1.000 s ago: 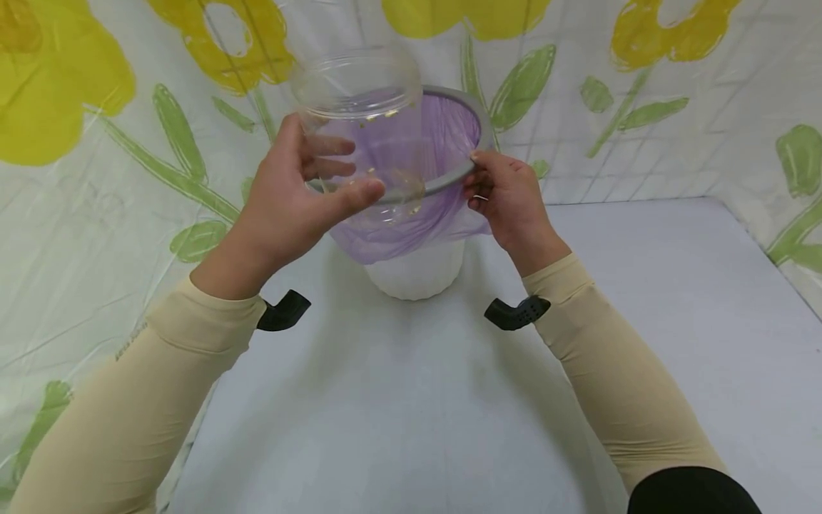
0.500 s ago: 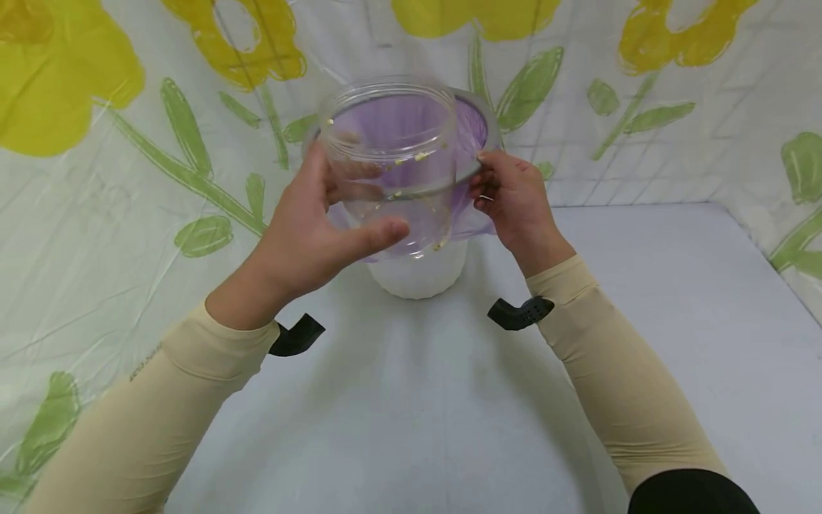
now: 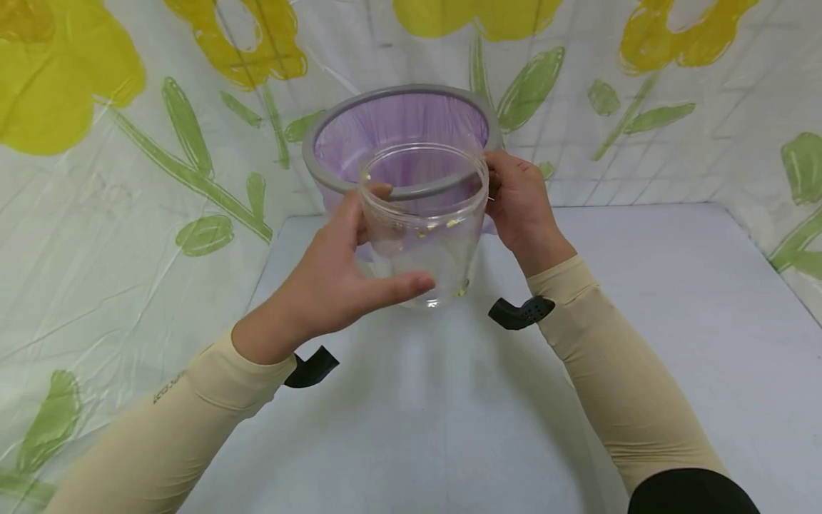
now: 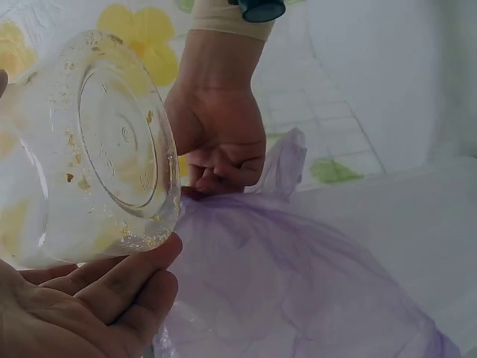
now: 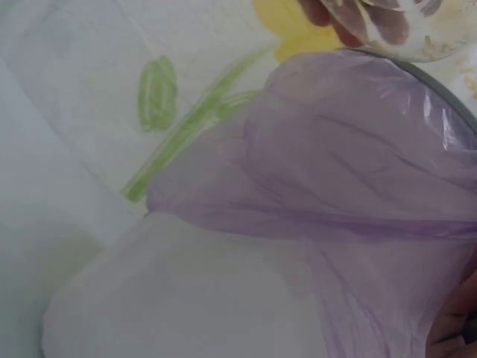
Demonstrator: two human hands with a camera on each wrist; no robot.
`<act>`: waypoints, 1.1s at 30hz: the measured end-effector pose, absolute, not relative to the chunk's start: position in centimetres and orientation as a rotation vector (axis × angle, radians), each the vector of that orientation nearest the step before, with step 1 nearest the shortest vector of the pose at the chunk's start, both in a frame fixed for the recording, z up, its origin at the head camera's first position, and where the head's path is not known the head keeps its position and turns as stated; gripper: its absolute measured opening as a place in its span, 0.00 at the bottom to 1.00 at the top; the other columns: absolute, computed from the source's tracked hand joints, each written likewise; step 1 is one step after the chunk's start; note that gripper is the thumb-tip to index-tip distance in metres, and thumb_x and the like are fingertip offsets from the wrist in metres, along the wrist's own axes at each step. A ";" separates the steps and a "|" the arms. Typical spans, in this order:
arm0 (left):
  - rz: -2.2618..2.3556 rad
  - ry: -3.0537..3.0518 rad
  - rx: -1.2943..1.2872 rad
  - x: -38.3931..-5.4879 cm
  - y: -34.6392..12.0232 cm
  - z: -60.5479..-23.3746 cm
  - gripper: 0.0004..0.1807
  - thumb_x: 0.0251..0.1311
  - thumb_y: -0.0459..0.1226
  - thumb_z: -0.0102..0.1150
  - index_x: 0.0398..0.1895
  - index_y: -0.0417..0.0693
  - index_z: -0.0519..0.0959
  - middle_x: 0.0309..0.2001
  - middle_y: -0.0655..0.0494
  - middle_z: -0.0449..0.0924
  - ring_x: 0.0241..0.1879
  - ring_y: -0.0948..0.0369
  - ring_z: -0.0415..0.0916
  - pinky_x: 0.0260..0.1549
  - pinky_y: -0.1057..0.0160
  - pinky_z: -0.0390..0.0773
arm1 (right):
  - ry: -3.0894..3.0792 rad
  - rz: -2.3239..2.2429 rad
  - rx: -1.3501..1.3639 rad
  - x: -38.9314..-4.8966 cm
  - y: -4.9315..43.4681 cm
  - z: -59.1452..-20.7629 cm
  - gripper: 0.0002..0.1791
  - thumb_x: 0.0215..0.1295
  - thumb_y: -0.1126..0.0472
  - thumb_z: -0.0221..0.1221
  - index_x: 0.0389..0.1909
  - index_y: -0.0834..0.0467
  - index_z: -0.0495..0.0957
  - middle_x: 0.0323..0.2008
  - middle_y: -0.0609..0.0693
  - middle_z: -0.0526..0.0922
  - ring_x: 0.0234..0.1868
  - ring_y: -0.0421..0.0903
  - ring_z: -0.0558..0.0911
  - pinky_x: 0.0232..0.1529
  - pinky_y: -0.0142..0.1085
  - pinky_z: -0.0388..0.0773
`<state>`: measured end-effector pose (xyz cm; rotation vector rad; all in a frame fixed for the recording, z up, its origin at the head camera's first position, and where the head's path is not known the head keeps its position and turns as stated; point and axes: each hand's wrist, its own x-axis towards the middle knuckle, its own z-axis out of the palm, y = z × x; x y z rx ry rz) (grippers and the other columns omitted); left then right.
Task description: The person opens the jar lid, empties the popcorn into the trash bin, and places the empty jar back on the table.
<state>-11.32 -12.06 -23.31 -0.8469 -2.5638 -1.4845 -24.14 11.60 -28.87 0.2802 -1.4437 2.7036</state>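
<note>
My left hand (image 3: 324, 282) grips a clear plastic jar (image 3: 437, 246) round its side, thumb on the near side and fingers on the far side. The jar is upright, open at the top, with yellowish crumbs clinging inside; the left wrist view shows more crumbs round its base (image 4: 123, 142). Behind it stands a trash bin with a grey rim (image 3: 311, 153), lined with a purple trash bag (image 3: 411, 114). My right hand (image 3: 523, 207) pinches the bin's right rim, its fingertips partly hidden by the jar. In the right wrist view the bag drapes over the bin's white body (image 5: 201, 291).
The bin stands on a white table (image 3: 398, 428) near its back. A plastic sheet (image 3: 115, 235) printed with yellow flowers hangs behind and to the left. Black wrist mounts (image 3: 312, 366) stick out from both sleeves.
The left hand has brought the jar down, right and nearer from above the bin's opening to in front of its rim. The right hand has stayed at the rim.
</note>
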 end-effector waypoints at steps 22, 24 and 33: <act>-1.518 -2.743 -0.771 -9.3 -12.4 -28.4 0.57 0.49 0.46 0.84 0.78 0.50 0.57 0.68 0.54 0.74 0.70 0.58 0.72 0.69 0.47 0.70 | -1.524 2.743 0.245 -23.7 12.2 -28.4 0.18 0.74 0.62 0.58 0.20 0.54 0.83 0.17 0.45 0.82 0.21 0.41 0.78 0.25 0.30 0.72; -1.530 -2.747 -0.779 -9.2 -12.4 -29.0 0.57 0.49 0.46 0.84 0.79 0.54 0.56 0.69 0.55 0.73 0.70 0.58 0.71 0.69 0.47 0.70 | -1.524 2.743 0.249 -23.7 12.3 -28.4 0.18 0.74 0.62 0.58 0.20 0.54 0.83 0.17 0.45 0.82 0.21 0.41 0.78 0.25 0.30 0.72; -1.596 -2.839 -0.705 -8.6 -12.4 -31.6 0.55 0.51 0.48 0.83 0.77 0.54 0.57 0.69 0.56 0.72 0.70 0.54 0.72 0.67 0.45 0.72 | -1.517 2.747 0.241 -23.7 12.2 -28.5 0.18 0.74 0.62 0.58 0.21 0.55 0.83 0.17 0.45 0.82 0.21 0.41 0.78 0.25 0.30 0.72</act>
